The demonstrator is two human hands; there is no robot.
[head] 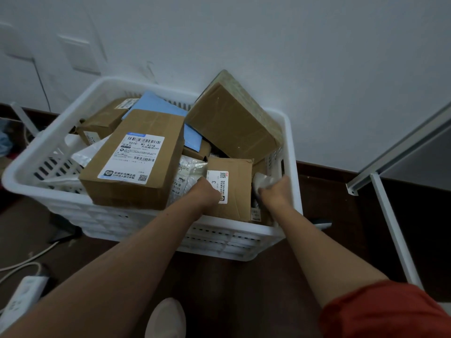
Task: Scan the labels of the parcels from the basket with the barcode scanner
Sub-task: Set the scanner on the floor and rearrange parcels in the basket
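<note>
Head view: our left hand (207, 191) grips the near left edge of a small labelled parcel (231, 189); our right hand (275, 191) closes on a pale wrapped item (262, 181) beside it. Lift the parcel straight up, label facing us. Both lie in the basket (290, 147), near right corner. No scanner is visible.

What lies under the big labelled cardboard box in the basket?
Under the big labelled box, white plastic mailer bags show at its left and right edges. The white basket floor beneath is covered.
</note>
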